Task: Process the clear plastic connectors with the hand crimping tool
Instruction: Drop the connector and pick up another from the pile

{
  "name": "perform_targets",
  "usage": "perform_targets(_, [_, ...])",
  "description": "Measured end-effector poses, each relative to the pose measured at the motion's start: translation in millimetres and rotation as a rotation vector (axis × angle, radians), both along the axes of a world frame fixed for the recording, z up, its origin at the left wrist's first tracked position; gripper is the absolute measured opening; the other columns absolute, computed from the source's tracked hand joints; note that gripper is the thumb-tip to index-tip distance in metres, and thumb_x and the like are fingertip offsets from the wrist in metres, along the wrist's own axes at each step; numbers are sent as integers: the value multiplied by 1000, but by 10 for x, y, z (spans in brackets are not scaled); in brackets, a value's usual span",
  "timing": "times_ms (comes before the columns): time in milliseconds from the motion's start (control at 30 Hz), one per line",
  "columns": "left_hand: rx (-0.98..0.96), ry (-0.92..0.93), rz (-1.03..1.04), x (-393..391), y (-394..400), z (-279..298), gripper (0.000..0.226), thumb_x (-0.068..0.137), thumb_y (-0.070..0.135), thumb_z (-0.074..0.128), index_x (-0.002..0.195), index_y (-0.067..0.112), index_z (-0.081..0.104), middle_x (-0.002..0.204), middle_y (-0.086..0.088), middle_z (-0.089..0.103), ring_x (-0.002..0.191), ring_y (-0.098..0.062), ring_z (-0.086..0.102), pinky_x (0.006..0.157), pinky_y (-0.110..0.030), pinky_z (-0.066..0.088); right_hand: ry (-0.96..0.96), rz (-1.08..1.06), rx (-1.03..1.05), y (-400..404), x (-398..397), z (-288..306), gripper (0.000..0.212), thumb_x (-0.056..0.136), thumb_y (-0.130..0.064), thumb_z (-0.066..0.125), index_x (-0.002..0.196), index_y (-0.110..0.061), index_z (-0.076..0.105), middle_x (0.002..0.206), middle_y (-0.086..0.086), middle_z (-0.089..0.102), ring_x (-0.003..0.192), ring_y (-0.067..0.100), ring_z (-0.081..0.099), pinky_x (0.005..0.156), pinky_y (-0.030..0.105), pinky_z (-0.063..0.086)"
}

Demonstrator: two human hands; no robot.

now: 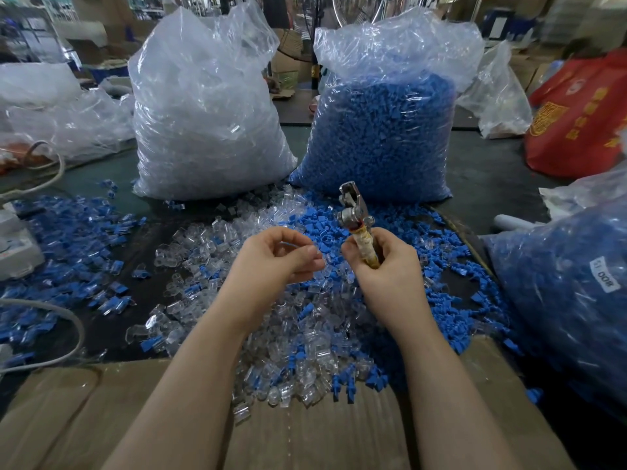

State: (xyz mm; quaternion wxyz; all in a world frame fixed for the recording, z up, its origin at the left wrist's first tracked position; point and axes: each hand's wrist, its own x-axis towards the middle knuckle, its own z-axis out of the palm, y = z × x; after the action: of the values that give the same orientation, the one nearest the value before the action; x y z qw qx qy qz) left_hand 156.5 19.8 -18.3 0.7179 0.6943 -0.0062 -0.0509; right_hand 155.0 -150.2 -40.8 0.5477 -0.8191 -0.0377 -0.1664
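Observation:
My right hand (383, 262) grips the taped handle of the hand crimping tool (354, 212), whose metal head points up and away from me. My left hand (281, 256) pinches a small clear plastic connector (324, 262) between thumb and fingertips, just left of the tool's handle. Both hands hover over a loose pile of clear connectors (305, 334) mixed with blue plastic pieces (322, 220) on the dark table.
A big bag of clear parts (203, 113) and a big bag of blue parts (383, 130) stand behind the pile. Another filled bag (570, 293) lies at right, a red bag (583, 117) beyond it. Cardboard (101, 418) covers the near edge. Cables (68, 320) run at left.

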Motion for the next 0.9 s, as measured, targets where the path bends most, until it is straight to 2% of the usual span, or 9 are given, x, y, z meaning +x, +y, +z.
perform_targets(133, [-50, -39, 39, -10, -30, -8, 13, 83, 5, 75, 92, 5, 66, 87, -13, 76, 85, -23, 74, 74, -26, 60, -13, 31, 23, 21, -11, 15, 22, 92, -29, 67, 81, -12, 60, 56, -9, 48, 51, 4, 39, 50, 19, 33])
perform_targets(267, [102, -118, 26, -7, -42, -6, 15, 76, 7, 81, 87, 8, 71, 81, -5, 75, 76, -15, 70, 72, -21, 57, -26, 43, 42, 24, -21, 27, 22, 92, -29, 67, 82, -10, 60, 56, -9, 48, 52, 4, 38, 50, 20, 33])
perform_targets(400, [123, -152, 38, -8, -36, 9, 15, 74, 4, 82, 82, 11, 70, 77, -3, 73, 75, -15, 68, 71, -23, 56, -6, 63, 34, 30, -12, 31, 19, 92, -29, 67, 81, -15, 60, 55, -14, 49, 51, 3, 40, 48, 16, 33])
perform_targets(500, [95, -171, 39, -5, -34, 10, 14, 78, 5, 79, 80, 14, 69, 77, -3, 72, 77, -19, 70, 73, -27, 58, 3, 78, 31, 35, -7, 23, 18, 92, -28, 68, 81, -16, 60, 55, -14, 49, 51, 3, 40, 48, 16, 32])
perform_targets(600, [60, -168, 20, -14, -33, 8, 13, 80, 7, 78, 83, 15, 68, 77, 1, 72, 75, -14, 71, 73, -25, 58, 3, 92, 41, 43, -13, 23, 17, 92, -27, 68, 81, -17, 60, 55, -14, 50, 51, 3, 40, 49, 17, 33])
perform_targets(733, [40, -137, 60, -4, -38, -10, 13, 77, 7, 80, 82, 12, 69, 96, 3, 76, 83, -16, 72, 82, -31, 59, 1, 87, 50, 49, -17, 28, 17, 92, -29, 67, 80, -21, 60, 54, -16, 50, 50, 3, 40, 48, 16, 33])
perform_targets(800, [-2, -135, 69, 2, -42, -7, 14, 74, 7, 81, 85, 9, 71, 96, -4, 76, 82, -17, 72, 82, -32, 59, -1, 79, 43, 50, -16, 29, 17, 92, -29, 67, 80, -21, 60, 53, -17, 49, 50, 3, 40, 47, 15, 32])
perform_targets(900, [-113, -109, 53, -4, -23, 11, 29, 63, 18, 81, 89, 8, 73, 92, -12, 75, 83, -18, 70, 81, -31, 60, -13, 59, 42, 52, -15, 26, 22, 91, -31, 68, 82, -13, 61, 55, -14, 49, 51, 4, 40, 48, 17, 32])
